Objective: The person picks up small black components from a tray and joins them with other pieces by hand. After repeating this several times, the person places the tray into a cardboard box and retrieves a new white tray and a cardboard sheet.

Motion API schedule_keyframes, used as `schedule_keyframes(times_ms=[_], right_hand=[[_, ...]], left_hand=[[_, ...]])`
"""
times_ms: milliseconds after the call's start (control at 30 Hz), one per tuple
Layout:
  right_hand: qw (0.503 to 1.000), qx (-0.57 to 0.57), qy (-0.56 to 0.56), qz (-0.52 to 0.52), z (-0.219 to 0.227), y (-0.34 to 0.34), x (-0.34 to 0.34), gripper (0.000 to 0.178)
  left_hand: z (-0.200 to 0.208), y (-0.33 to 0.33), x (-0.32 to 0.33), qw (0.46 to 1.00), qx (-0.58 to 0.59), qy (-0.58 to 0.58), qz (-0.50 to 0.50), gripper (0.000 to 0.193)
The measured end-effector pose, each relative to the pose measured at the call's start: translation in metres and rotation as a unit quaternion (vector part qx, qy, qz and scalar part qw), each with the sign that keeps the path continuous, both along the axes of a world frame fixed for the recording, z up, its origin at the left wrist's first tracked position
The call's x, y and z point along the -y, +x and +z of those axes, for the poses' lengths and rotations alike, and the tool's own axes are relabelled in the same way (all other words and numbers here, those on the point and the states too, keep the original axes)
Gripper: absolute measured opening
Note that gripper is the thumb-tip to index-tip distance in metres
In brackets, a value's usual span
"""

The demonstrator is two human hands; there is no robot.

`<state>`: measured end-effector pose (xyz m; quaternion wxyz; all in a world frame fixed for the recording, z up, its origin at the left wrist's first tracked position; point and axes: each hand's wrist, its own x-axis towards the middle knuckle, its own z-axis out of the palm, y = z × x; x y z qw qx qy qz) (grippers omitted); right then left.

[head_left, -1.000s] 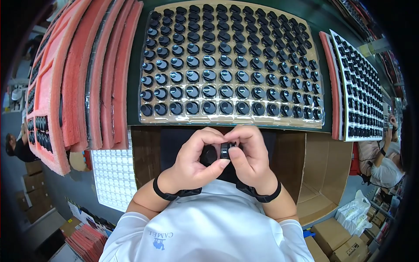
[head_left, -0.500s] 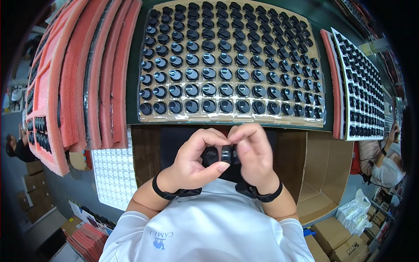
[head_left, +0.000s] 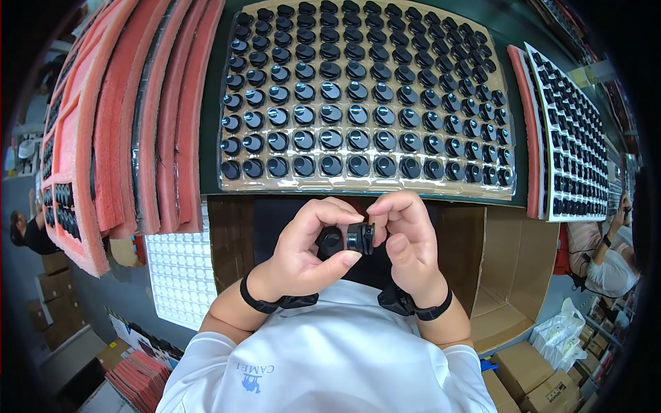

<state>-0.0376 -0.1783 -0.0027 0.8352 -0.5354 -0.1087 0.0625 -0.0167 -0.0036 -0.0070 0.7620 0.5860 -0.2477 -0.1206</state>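
A small round black cap-like part with a shiny band sits pinched between the thumb and fingers of my left hand. Another round black part is tucked in the same hand, against the palm. My right hand is close on the right, its thumb spread away from its curled fingers. Those fingertips are at the right edge of the pinched part; whether they touch it I cannot tell. Just beyond my hands, a clear plastic tray holds rows of similar black parts.
Pink foam sheets stand stacked at the left, with a white tray below them. An open cardboard box is at my right, under the table edge. A white tray of black parts leans far right. Other people are at the sides.
My right hand has drawn slightly to the right and its thumb has opened away from the fingers. More of the pinched black part now shows. My left hand keeps its grip.
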Motion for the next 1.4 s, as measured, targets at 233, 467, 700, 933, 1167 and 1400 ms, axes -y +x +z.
schedule_keyframes(times_ms=[233,467,700,933,1167,1400], right_hand=[[0.972,0.142,-0.177,-0.066,-0.001,0.004,0.002,0.029],[0.956,0.132,-0.258,-0.046,0.013,0.008,0.015,0.026],[0.858,0.180,-0.469,-0.108,0.049,0.054,0.076,0.021],[0.750,0.041,-0.631,-0.194,0.030,0.155,0.199,0.019],[0.705,-0.015,-0.682,-0.194,0.009,0.201,0.250,0.021],[0.625,-0.031,-0.760,-0.177,0.003,0.208,0.229,0.022]], left_hand=[[-0.003,0.000,0.000,1.000,0.008,0.004,0.008,0.036],[0.003,0.001,0.006,0.999,-0.042,0.006,-0.013,0.033],[0.005,0.005,-0.003,0.996,-0.088,0.008,-0.031,0.038],[-0.001,0.006,-0.007,0.994,-0.104,-0.007,-0.041,0.040],[-0.007,0.011,-0.016,0.993,-0.112,-0.012,-0.027,0.036],[-0.011,0.014,-0.020,0.991,-0.133,-0.007,-0.004,0.035]])
